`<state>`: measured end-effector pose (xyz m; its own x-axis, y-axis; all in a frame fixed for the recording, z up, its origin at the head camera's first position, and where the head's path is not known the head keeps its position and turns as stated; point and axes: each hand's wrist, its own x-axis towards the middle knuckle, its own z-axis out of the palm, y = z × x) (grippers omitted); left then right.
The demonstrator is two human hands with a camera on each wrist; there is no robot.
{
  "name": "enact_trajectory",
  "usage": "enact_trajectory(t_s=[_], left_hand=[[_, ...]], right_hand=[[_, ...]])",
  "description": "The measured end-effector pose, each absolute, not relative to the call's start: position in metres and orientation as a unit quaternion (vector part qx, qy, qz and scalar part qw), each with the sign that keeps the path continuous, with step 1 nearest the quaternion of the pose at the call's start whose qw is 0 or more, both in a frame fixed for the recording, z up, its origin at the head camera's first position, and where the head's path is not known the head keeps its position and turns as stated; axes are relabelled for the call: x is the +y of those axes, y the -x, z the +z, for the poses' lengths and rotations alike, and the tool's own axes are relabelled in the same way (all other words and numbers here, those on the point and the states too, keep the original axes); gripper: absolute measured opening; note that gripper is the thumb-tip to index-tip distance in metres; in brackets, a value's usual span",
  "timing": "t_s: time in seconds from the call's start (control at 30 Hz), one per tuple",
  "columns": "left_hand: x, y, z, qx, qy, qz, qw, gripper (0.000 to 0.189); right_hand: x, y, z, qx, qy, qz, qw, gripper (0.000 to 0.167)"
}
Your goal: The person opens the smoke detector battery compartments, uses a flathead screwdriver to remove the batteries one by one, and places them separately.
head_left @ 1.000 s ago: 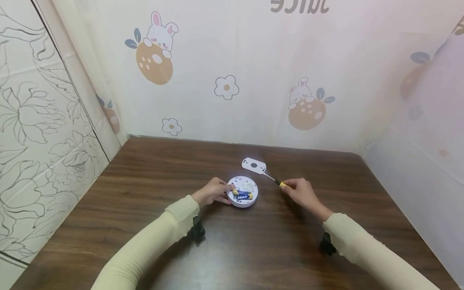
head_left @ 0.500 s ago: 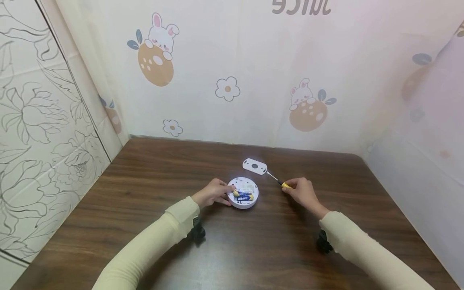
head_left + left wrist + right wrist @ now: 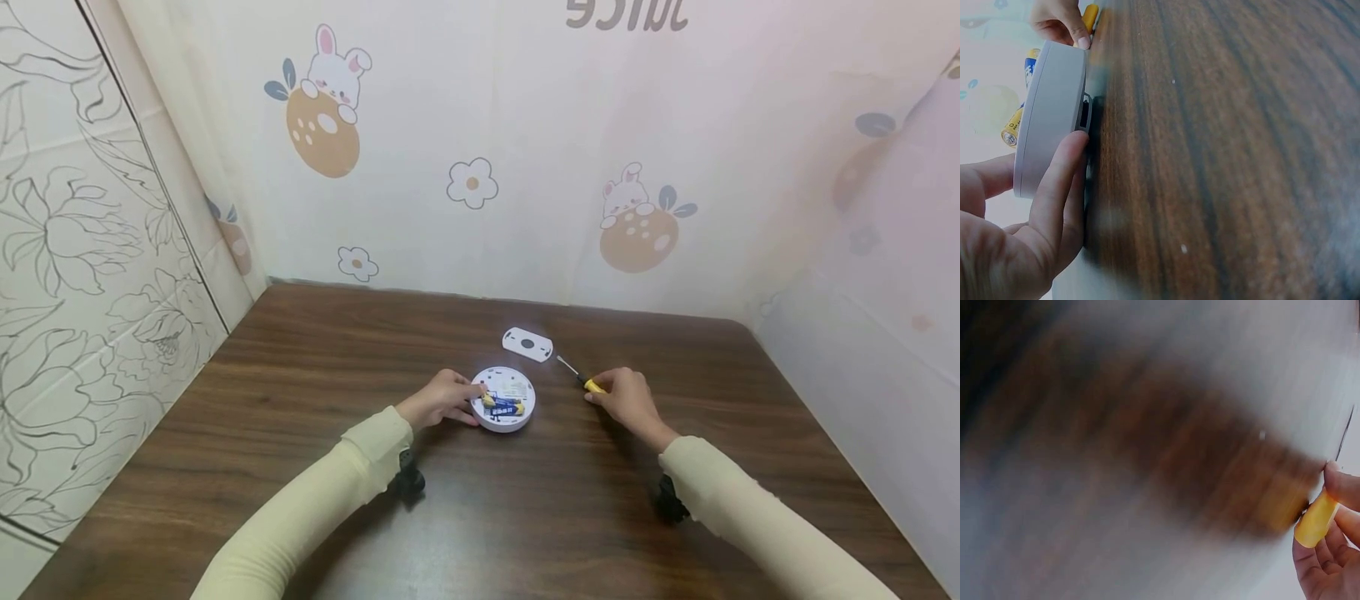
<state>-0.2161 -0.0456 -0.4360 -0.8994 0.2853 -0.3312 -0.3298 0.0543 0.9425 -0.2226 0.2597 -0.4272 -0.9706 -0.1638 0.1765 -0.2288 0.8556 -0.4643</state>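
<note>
My left hand (image 3: 444, 397) grips the left edge of a round white device (image 3: 504, 427), thumb on top and fingers at its side. On the device's face lie blue-and-yellow batteries (image 3: 504, 407); in the left wrist view a battery (image 3: 1012, 130) juts past the device's wall (image 3: 1054, 100). My right hand (image 3: 627, 397) pinches the yellow handle of a screwdriver (image 3: 594, 387), whose thin shaft points up and left. Its tip ends just off the right end of a white oblong plate (image 3: 516, 340). In the right wrist view, thumb and fingers hold the yellow handle (image 3: 1315, 522).
The dark wooden table (image 3: 360, 342) stretches around both hands and ends at a patterned curtain (image 3: 420, 233) behind. More curtain hangs along the left and right sides. Black wrist cameras sit under both cuffs, the left camera (image 3: 409, 477) low over the table.
The screwdriver's tip has drawn back from the white plate's corner, leaving a small gap. My right hand has shifted only slightly. The left hand keeps its grip on the device.
</note>
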Motion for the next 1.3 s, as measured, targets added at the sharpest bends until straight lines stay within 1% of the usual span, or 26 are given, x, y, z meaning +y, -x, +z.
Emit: enact_trajectory(t_s=[0.63,0.77,0.9,1.03,1.17,1.23,1.3], left_hand=[[-0.046,0.217,-0.436,0.693,0.023,0.685,0.225,0.036],[-0.046,0.218,-0.436,0.695,0.027,0.681,0.227,0.037],[-0.046,0.218,-0.435,0.697,0.028,0.679,0.228,0.038],[-0.047,0.218,-0.435,0.700,0.026,0.677,0.226,0.037],[-0.047,0.218,-0.434,0.701,0.026,0.676,0.227,0.038],[-0.047,0.217,-0.434,0.699,0.029,0.677,0.228,0.038],[-0.047,0.217,-0.435,0.699,0.026,0.678,0.226,0.038]], right_hand=[[0.259,0.228,-0.421,-0.968,-0.088,0.234,0.028,0.029],[0.258,0.227,-0.421,-0.966,-0.085,0.241,0.031,0.031],[0.258,0.226,-0.419,-0.963,-0.099,0.247,0.035,0.036],[0.251,0.224,-0.410,-0.956,-0.139,0.252,0.049,0.038],[0.229,0.218,-0.396,-0.942,-0.230,0.231,0.081,0.034],[0.216,0.214,-0.390,-0.930,-0.282,0.219,0.090,0.033],[0.205,0.209,-0.386,-0.918,-0.321,0.216,0.086,0.033]])
